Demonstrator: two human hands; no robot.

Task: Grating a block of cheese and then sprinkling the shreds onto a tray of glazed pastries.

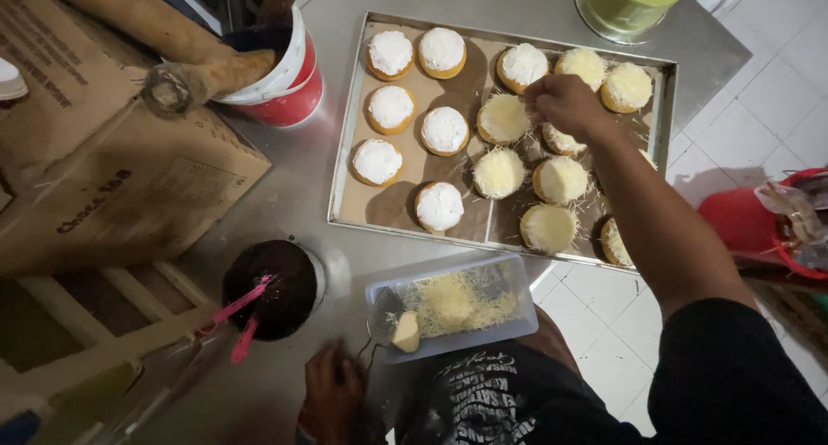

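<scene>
Baking tray [348, 152], frame centre: seven white-iced buns [444, 129] on its left half, about ten cheese-topped buns [561, 179] on its right. Right hand [565, 105], fingers pinched together, hovers above them. Lower centre: clear plastic tub [517, 320] containing grated cheese. Left hand [332, 397] rests spread on the steel surface [293, 199], bottom edge.

The right hand [565, 103] hovers over cheese-topped buns [503, 118] on the tray [343, 165]; the left hand [332, 395] rests on the table edge.

White-topped buns [390, 107], pale yellow grated cheese [454, 302] — silver tray [343, 152], red-and-white bucket [289, 78].
</scene>
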